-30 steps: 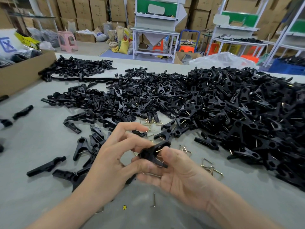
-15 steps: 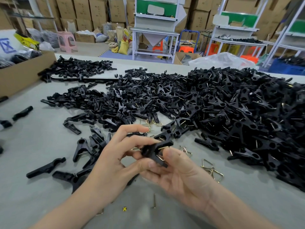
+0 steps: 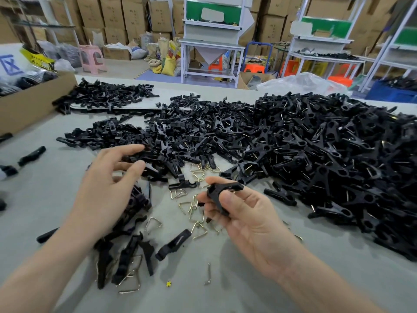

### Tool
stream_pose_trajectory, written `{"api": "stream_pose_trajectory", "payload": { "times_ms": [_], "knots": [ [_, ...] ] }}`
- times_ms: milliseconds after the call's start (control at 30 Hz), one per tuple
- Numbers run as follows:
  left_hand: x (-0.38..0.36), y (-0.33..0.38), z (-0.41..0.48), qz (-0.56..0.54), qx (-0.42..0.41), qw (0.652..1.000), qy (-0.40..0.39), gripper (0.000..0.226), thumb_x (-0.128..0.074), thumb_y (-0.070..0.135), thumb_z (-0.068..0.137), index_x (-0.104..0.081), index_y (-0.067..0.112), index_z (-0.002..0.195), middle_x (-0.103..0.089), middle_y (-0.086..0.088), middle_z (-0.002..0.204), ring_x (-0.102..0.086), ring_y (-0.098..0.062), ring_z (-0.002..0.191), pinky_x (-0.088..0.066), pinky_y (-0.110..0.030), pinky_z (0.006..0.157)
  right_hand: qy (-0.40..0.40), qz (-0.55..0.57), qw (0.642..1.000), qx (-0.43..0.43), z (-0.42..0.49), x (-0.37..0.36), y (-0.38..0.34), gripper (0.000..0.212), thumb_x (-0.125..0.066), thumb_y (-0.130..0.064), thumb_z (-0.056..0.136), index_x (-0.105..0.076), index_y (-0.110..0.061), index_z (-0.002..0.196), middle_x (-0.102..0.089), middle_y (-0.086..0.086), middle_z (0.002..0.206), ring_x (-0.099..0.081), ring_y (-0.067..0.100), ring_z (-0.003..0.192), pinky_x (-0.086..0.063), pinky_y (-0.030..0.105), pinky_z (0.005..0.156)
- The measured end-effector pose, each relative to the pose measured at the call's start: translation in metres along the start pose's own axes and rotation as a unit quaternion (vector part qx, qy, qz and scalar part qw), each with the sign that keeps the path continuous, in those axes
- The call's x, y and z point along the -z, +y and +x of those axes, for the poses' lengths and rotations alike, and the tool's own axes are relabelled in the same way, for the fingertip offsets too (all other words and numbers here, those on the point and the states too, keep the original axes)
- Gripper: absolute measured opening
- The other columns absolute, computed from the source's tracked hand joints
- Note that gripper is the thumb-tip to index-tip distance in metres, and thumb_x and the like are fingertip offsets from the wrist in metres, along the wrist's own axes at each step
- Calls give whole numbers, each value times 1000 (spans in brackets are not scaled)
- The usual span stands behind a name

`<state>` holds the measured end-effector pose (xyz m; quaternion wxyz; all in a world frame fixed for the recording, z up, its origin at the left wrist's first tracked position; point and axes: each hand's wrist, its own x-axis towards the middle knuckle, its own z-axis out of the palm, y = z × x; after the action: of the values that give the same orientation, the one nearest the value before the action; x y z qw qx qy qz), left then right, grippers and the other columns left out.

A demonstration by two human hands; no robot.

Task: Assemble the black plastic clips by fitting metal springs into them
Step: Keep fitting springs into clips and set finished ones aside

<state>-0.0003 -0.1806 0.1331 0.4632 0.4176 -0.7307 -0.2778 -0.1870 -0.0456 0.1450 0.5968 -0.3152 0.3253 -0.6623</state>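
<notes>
Toward the near edge of the grey tabletop [image 3: 191, 297], the right hand [image 3: 248, 220] is pinching a black clip [image 3: 216, 194] between its thumb and curled fingers. It is holding the clip alone now; half a second ago both hands were on it. The left hand [image 3: 106, 188] has let go and is hovering, fingers loose and empty, over loose clip halves [image 3: 140, 199]. Metal springs [image 3: 196, 214] are lying between the hands. Farther back, the big clip pile [image 3: 316, 154] is spreading toward the far right edge.

Factory warehouse: stacked cartons [image 3: 126, 16], workbenches [image 3: 212, 45], clip heaps [image 3: 316, 143].
</notes>
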Motion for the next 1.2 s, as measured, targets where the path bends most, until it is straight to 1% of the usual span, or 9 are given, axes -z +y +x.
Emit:
{"api": "stream_pose_trajectory", "payload": {
  "times_ms": [233, 433, 500, 567, 633, 667, 800, 1000, 1200],
  "knots": [
    [3, -12, 0, 212, 28, 972, -94, 30, -66, 35, 85, -62, 32, 115, -58, 1, 108, -57, -20, 99, -40, -33, 84, -21, -32, 997, 61, 0, 5, -9, 53, -90, -30, 54, -73, -7, 99, -69, 17, 89, -63, 19, 81, -53, 25, 83],
    [6, -7, -3, 285, 43, 935, -206, 48, -70, 52, 76, -56, 45, 122, -47, 10, 124, -44, -19, 122, -36, -44, 104, 84, -145, 974, 152, 8, 16, -36, 32, -77, -23, 61, -76, -19, 92, -74, 7, 89, -67, 12, 81, -53, 18, 75],
    [5, -8, -3, 268, 8, 941, -208, 43, -74, 41, 78, -62, 37, 119, -52, 8, 116, -49, -21, 116, -36, -37, 101, 151, -285, 917, 236, 9, 24, -49, 35, -78, -28, 66, -72, -27, 100, -74, -3, 94, -68, 6, 86, -50, 12, 74],
    [3, -9, -3, 282, -27, 938, -201, 39, -74, 38, 79, -65, 33, 116, -59, 7, 111, -52, -21, 109, -39, -35, 95, 283, -444, 795, 302, 12, 42, -58, 54, -79, -20, 73, -61, -31, 122, -67, -14, 114, -59, 6, 109, -44, 14, 91],
    [2, -9, -3, 291, -42, 938, -182, 36, -74, 41, 78, -66, 32, 112, -62, 7, 106, -55, -19, 103, -42, -34, 88, 408, -603, 647, 230, 17, 57, -63, 84, -76, -13, 75, -34, -38, 144, -32, 3, 153, -21, 23, 142, -24, 36, 113],
    [1, -9, -3, 286, -47, 942, -170, 34, -74, 43, 78, -68, 31, 109, -63, 8, 102, -56, -17, 97, -42, -32, 84, 424, -643, 615, 166, 18, 59, -61, 94, -74, -11, 76, -21, -40, 148, -7, 13, 159, -1, 28, 146, -12, 49, 115],
    [-2, -6, -3, 233, -65, 963, -121, 22, -71, 42, 79, -72, 20, 82, -62, 12, 79, -57, -11, 74, -45, -29, 71, 300, -712, 608, 186, 19, 45, -23, 90, -69, -10, 80, -19, -39, 149, 15, 8, 159, 20, 23, 144, 4, 51, 116],
    [-10, 22, -17, 9, -114, 987, -114, 37, -49, 54, 89, -63, 27, 69, -57, 10, 62, -52, -4, 58, -41, -21, 56, -34, -699, 642, 312, 2, 8, 23, 55, -56, -40, 90, -40, -29, 141, -25, -1, 155, -22, 14, 143, -24, 32, 116],
    [-30, 34, -34, -161, -5, 976, -149, 58, -51, 50, 90, -60, -7, 81, -56, -24, 69, -50, -17, 62, -45, -37, 59, -29, -603, 725, 331, -2, 1, 26, 47, -68, -30, 83, -56, -19, 127, -56, -7, 124, -61, 0, 96, -49, 16, 88]
  ]
}}
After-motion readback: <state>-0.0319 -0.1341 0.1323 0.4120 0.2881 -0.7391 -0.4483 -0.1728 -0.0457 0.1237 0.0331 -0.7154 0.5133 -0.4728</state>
